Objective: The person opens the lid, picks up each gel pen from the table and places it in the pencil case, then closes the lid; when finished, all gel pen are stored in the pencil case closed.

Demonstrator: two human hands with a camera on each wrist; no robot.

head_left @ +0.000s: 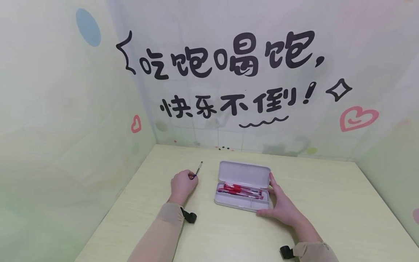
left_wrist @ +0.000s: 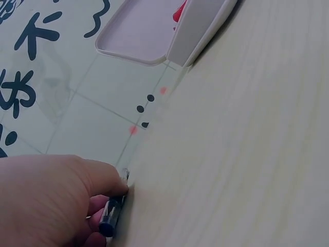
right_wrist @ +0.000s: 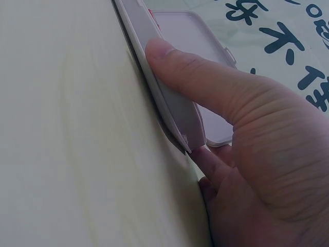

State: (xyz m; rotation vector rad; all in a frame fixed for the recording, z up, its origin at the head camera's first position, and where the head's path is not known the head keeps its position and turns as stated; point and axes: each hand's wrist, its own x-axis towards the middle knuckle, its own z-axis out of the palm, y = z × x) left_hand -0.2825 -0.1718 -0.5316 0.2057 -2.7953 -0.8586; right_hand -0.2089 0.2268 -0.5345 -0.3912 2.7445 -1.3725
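Slim dark-barrelled pen with a blue grip [head_left: 198, 170]: lying at a slant on the pale yellow wood-grain counter [head_left: 327, 203], tip pointing away toward the back wall; its near end is being pinched by the left hand [head_left: 182, 185], whose fingers are curling round the blue grip section, as the left wrist view shows with the pen [left_wrist: 110, 216] tucked under the fingertips against the counter surface. Open white hard-shell plastic pencil case [head_left: 243, 185]: sitting at the middle of the counter, just right of the left hand and apart from it, lid standing open toward the wall. Red pens [head_left: 239, 190]: several are lying lengthwise inside the case's tray, side by side. Right hand [head_left: 281, 207]: resting on the counter against the right end of the case, thumb and fingers spreading round the case's corner; in the right wrist view the thumb [right_wrist: 200, 82] is pressing along the case's outer wall [right_wrist: 175, 110] while the other fingers are touching its end. The dark pen is lying well left of the right hand, with the case between them. Beige sleeves are covering both forearms. Pale green wall with black lettering and pink hearts [head_left: 358, 118]: standing behind the counter.
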